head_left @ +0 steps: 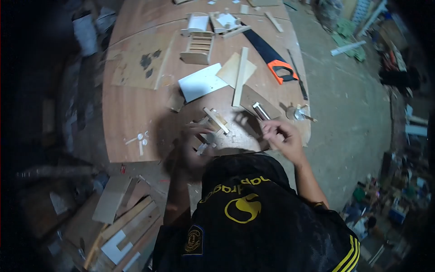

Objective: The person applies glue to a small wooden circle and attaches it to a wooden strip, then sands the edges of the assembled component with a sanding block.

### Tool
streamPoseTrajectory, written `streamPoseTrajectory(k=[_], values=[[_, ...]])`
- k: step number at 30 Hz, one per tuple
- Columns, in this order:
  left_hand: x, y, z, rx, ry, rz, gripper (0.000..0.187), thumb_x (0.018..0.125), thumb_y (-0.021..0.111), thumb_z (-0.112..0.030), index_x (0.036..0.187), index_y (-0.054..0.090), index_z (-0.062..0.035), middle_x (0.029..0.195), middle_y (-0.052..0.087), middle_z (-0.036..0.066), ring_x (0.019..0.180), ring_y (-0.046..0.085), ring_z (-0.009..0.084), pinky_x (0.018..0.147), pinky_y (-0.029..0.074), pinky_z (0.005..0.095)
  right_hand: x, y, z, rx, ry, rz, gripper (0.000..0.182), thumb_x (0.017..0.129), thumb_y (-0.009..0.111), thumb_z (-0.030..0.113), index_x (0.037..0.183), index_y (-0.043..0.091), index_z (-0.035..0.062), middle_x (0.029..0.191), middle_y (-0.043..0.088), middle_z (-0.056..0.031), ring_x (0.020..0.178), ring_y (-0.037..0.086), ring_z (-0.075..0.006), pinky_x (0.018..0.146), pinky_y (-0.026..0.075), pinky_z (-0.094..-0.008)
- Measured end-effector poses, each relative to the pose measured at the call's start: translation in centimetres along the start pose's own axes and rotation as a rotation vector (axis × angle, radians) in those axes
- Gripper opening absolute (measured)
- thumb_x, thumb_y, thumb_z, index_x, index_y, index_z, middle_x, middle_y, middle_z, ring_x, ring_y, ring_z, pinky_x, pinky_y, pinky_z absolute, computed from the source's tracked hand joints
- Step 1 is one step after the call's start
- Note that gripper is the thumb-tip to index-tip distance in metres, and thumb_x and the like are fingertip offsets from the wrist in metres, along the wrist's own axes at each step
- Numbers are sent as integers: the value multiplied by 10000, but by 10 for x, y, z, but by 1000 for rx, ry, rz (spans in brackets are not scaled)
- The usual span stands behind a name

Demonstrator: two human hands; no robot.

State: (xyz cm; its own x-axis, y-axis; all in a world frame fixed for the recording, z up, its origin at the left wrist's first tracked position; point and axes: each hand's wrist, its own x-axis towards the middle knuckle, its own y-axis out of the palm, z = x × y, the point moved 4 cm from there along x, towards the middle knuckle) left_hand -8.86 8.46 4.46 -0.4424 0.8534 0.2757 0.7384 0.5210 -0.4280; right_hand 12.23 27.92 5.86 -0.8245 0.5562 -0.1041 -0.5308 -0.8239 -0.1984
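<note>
My left hand is dim and blurred at the table's near edge, beside a small wooden piece with a pale strip across it. Whether the hand holds anything cannot be made out. My right hand is raised at the right, its thumb and fingertips pressed together; what is between them, if anything, is too small to tell. Just beyond those fingertips a dark tool with a pale end lies on a brown board. A long pale wood strip lies farther off, over a thin light board.
An orange-handled saw and a thin dark rod lie at the right. A small jar stands near the right edge. Small wooden furniture pieces stand at the back. A white sheet lies mid-table.
</note>
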Motion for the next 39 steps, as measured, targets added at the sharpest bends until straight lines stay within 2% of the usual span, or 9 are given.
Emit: streamPoseTrajectory(k=[4,6,9,22,26,28,30,34,39], values=[[19,37,-55,68,21,87,399,689,714,-70,1061,570,-92,1100,625,80,1084,551,286,954,420,405,7,24,9,98,-53,229,373,774,717,-38,1137,632,-42,954,641,-69,849,589,-116,773,462,-248],[23,54,-66,122,16,102,398,690,721,-83,1058,570,-101,1105,625,74,1095,544,288,964,407,411,6,15,4,113,-85,214,337,771,755,45,1097,671,33,943,667,-57,781,573,-99,654,439,-245],[28,75,-81,166,-8,93,409,696,730,-103,1068,560,-99,1109,628,72,1108,539,286,987,387,413,8,-7,-4,8,48,355,340,791,747,0,1116,649,-19,1058,672,-99,896,612,-130,775,497,-270],[26,130,-83,-238,-235,-149,395,758,789,-108,1098,605,-26,1122,644,116,1052,614,250,902,473,358,8,-32,-21,517,192,377,340,839,718,24,1160,611,-9,1112,634,-84,1018,612,-151,873,513,-298],[12,133,-71,-419,-319,-241,408,753,726,85,1117,578,-29,1165,631,134,1123,588,233,924,486,340,21,-82,2,-110,-264,199,353,775,746,13,1116,664,55,999,665,-65,853,616,-168,737,479,-286],[1,127,-64,-629,-461,-308,449,751,677,164,1131,528,-24,1213,601,155,1153,574,248,903,510,316,26,-134,-9,-266,-296,-125,253,842,660,6,1086,686,68,992,677,-63,823,609,-151,734,478,-270],[-5,122,-55,-629,-416,-314,452,757,658,180,1132,506,-21,1224,589,158,1158,572,255,878,524,313,32,-180,-27,-215,37,-246,226,868,672,105,1090,694,67,983,674,-69,801,598,-120,710,476,-275],[-16,117,-39,-646,-419,-313,472,756,631,212,1133,467,-20,1217,576,156,1168,568,270,824,557,320,45,-210,-86,-711,170,5,366,784,721,170,1142,689,98,972,697,-115,809,654,-238,773,509,-346],[-22,112,-35,-679,-561,-384,463,746,631,225,1114,484,-16,1169,585,141,1096,592,235,789,569,317,44,-203,-123,-608,140,144,334,764,729,140,1097,711,113,1021,694,-159,806,668,-290,751,523,-377]])
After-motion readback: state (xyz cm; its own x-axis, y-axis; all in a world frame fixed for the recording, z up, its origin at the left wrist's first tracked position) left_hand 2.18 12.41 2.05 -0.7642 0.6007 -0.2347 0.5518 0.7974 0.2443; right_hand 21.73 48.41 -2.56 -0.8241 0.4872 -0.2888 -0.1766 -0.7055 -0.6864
